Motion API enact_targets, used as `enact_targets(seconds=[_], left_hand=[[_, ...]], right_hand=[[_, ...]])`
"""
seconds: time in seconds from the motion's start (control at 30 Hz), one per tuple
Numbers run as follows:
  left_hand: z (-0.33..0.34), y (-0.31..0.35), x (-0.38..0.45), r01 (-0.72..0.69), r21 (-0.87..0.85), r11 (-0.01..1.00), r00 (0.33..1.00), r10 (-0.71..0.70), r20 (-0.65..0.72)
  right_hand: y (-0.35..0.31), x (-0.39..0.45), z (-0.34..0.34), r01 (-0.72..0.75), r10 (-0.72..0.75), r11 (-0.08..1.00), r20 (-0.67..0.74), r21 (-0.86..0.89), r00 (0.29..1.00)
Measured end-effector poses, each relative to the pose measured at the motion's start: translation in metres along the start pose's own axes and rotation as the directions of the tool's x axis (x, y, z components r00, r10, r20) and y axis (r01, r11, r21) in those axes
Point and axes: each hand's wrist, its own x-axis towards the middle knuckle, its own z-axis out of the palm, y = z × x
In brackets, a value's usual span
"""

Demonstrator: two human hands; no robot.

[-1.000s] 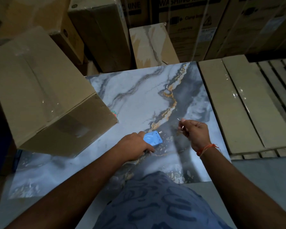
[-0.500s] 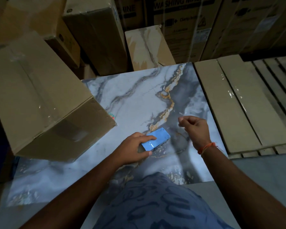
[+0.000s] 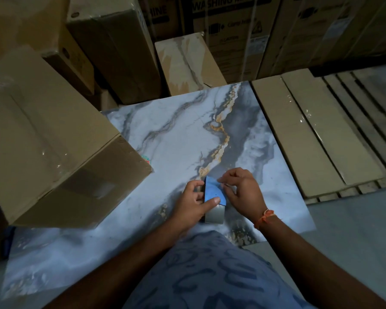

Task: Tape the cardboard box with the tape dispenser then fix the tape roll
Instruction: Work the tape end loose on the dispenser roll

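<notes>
A blue tape dispenser (image 3: 212, 191) with a grey tape roll (image 3: 214, 215) under it is held over the marble surface, low in the middle. My left hand (image 3: 193, 202) grips its left side, thumb laid across the blue plate. My right hand (image 3: 243, 191) is at its right edge, fingers pinched against the plate's upper corner; what they pinch is too small to tell. A large cardboard box (image 3: 49, 139) with clear tape along its top lies on its side at the left, apart from both hands.
The marble-patterned slab (image 3: 176, 134) spans the middle. Stacked cartons (image 3: 112, 45) stand behind it, with a marble-print box (image 3: 187, 63) among them. Flat cardboard packs (image 3: 310, 130) on a pallet lie to the right. My knee in patterned cloth (image 3: 210, 275) is at the bottom.
The dispenser has turned from lying flat and tilted to standing lengthwise, showing the grey roll. My right hand came left from beside it and now touches its right edge.
</notes>
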Motion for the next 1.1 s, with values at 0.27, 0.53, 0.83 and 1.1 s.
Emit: enact_targets(seconds=[0.27,0.53,0.83,1.1], left_hand=[[0.001,0.011,0.003,0.117,-0.17,0.978,0.992,-0.108,0.064],[-0.002,0.011,0.01,0.156,-0.162,0.974,0.986,-0.144,0.084],[0.006,0.011,0.012,0.165,-0.253,0.953,0.986,-0.153,0.068],[0.005,0.008,0.022,-0.098,0.344,0.934,0.985,0.14,-0.101]], right_hand=[[-0.009,0.002,0.003,0.024,-0.023,0.998,0.013,-0.065,1.0],[-0.008,0.034,-0.01,-0.028,0.029,0.997,0.016,-0.073,0.999],[-0.006,0.005,-0.003,0.025,-0.018,0.996,0.084,-0.084,0.996],[-0.007,0.007,-0.005,0.059,-0.054,0.99,0.039,-0.132,0.998]])
